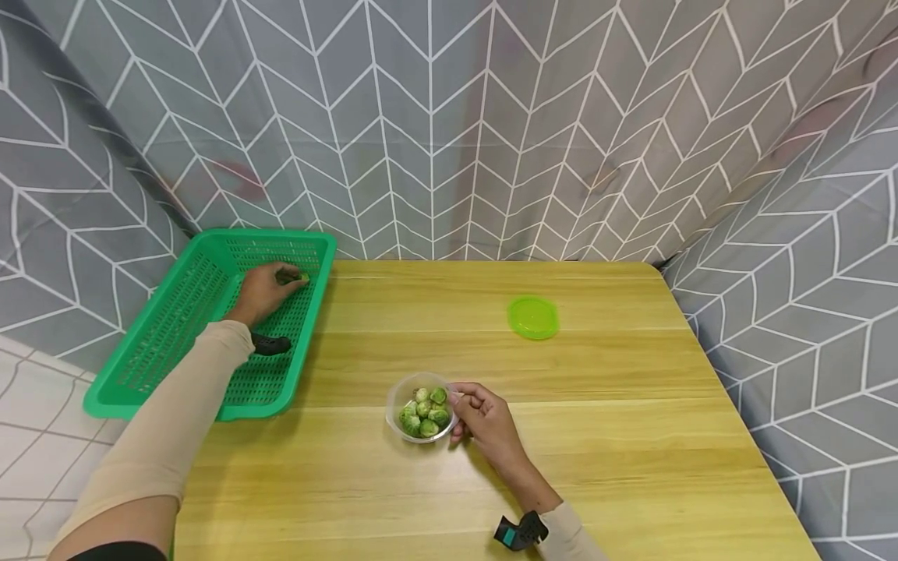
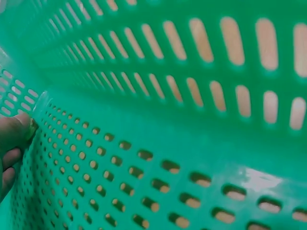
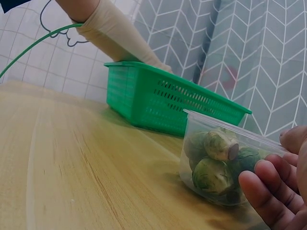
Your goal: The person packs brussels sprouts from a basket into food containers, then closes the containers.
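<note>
My left hand [image 1: 263, 293] reaches down into the green plastic basket [image 1: 321, 312] at the left of the table. Between thumb and fingers it pinches a small green Brussels sprout [image 2: 32, 128], mostly covered by the fingertips, near the basket's far end. At the table's middle stands a clear plastic container [image 1: 391, 411] holding several Brussels sprouts [image 3: 211, 175]. My right hand [image 1: 489, 428] holds this container by its right side, thumb at the rim and fingers against the outer wall.
A bright green lid [image 1: 533, 318] lies flat on the wooden table [image 1: 631, 436], towards the back right. Patterned grey curtains [image 1: 449, 132] hang behind the table and along its right side. The basket has raised, slotted walls.
</note>
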A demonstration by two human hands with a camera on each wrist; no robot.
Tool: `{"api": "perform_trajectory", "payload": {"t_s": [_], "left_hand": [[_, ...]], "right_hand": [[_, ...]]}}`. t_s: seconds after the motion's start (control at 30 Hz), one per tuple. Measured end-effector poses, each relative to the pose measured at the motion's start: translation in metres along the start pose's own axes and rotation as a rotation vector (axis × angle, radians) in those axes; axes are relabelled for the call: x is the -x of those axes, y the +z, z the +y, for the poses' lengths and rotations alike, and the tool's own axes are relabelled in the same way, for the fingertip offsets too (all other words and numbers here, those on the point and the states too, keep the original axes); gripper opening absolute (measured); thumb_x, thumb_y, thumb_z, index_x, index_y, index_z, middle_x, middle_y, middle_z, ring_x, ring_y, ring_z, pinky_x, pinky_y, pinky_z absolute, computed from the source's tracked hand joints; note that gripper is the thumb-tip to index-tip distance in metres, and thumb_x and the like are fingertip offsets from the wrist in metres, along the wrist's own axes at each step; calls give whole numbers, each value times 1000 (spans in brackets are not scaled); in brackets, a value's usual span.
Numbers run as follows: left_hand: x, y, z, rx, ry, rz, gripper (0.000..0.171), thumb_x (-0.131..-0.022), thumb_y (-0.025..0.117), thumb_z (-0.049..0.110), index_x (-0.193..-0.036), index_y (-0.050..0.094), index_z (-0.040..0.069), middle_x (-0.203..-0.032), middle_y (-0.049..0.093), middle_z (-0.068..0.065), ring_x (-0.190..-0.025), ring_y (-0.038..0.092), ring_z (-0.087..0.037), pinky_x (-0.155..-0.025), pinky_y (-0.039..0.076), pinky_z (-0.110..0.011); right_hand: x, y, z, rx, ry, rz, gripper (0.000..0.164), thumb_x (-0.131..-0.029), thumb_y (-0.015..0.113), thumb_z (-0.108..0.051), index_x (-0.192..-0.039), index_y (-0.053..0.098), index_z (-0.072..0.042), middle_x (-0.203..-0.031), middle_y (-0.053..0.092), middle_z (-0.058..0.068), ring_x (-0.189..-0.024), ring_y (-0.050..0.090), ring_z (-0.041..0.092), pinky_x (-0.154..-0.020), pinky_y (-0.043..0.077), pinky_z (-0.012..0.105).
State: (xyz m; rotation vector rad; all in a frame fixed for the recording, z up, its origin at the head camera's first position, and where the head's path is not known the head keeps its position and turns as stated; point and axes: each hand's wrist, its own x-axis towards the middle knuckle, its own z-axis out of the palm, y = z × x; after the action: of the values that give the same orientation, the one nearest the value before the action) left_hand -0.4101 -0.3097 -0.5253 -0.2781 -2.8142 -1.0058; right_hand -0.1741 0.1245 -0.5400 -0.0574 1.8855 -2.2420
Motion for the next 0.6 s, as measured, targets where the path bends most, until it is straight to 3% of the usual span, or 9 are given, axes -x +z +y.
{"api": "perform_trajectory", "payload": {"t_s": [0.6], "left_hand": [[0,2,9,-50,5,22,28,-96,72,18,-115,70,-2,-110,70,-25,-100,66,-41,-83,53,-57]], "right_hand": [[-1,-1,3,4,2,8,35,-99,67,-22,-127,64,-2,-79,61,8,-58,62,17,-58,62,36]]}}
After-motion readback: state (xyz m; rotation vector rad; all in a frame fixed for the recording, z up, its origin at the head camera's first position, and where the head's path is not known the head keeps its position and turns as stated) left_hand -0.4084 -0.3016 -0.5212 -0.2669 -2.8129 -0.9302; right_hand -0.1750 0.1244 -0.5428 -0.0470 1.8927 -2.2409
